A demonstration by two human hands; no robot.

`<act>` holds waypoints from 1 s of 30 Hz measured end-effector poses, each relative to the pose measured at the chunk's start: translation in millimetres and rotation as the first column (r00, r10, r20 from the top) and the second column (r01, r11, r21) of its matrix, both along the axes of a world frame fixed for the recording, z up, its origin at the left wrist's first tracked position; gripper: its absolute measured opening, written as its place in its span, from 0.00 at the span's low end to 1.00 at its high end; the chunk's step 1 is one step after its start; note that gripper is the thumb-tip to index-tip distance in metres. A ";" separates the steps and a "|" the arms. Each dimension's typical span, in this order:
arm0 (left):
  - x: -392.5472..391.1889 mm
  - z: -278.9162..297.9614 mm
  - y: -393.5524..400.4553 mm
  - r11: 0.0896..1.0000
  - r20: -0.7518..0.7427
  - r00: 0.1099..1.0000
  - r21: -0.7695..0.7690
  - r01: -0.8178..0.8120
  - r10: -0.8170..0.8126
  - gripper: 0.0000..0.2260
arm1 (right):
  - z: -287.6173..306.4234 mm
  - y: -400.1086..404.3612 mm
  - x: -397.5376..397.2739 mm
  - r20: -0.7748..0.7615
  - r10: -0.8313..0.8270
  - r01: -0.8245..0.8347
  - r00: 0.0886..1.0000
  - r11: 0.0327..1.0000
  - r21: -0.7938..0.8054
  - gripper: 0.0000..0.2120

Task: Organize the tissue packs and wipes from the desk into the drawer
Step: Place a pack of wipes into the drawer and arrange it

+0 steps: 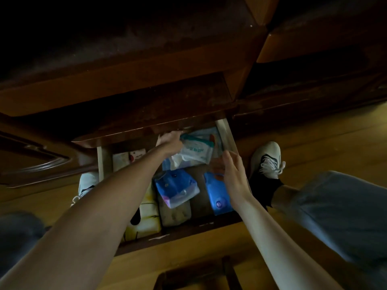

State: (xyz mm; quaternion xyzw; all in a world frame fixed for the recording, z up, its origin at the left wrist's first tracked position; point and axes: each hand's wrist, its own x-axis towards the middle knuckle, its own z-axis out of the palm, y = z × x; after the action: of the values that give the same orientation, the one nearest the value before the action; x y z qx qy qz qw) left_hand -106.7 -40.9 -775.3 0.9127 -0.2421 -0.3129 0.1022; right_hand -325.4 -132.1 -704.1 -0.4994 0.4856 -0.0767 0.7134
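Two bare forearms reaching forward and down into an open wooden drawer [227, 130] under a dark brown desk [125, 84]. Left hand [170, 143] deep at the back of the drawer, fingers curled round the edge of a soft white wipes pack [194, 151] with a teal strip along its top, crinkled plastic lifted at a tilt. Right hand [233, 174] just beside that pack, fingers straight and slightly spread, gripping nothing; whether touching the plastic, cannot tell. Below the held pack, a glossy blue and white tissue pack [176, 189] lying askew on a dull beige pack [176, 214]. Along the right wall, a flat blue pack [217, 197] with a round mark near its front end, partly under the right hand. At the left side, yellow packs [147, 216] with black print, mostly behind the left forearm. Pale sneaker [267, 158] with laces on the wooden floor [314, 143] right of the drawer; grey trouser leg [339, 210] nearer.
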 end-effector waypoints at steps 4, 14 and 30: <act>-3.3 -6.4 -0.8 0.993 0.051 0.996 -0.099 -0.070 0.076 0.23 | -5.3 7.2 -3.9 -0.085 0.209 -0.224 0.974 0.945 -0.238 0.11; -15.1 -6.6 33.2 0.994 0.112 0.988 -0.003 0.111 -0.110 0.32 | -46.1 89.3 -0.4 -0.695 0.631 -0.938 0.344 0.258 -0.230 0.26; -35.7 -15.3 5.8 0.924 0.179 0.909 0.007 0.382 -0.377 0.42 | -47.0 78.3 -5.0 -0.610 0.718 -0.942 0.335 0.255 -0.217 0.17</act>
State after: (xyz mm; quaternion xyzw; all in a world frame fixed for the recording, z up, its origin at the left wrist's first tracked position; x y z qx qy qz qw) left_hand -142.4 -35.0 -790.5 0.8709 -0.4273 -0.2409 0.0302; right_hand -330.4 -53.8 -751.2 -0.8620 0.2226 0.2899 0.3512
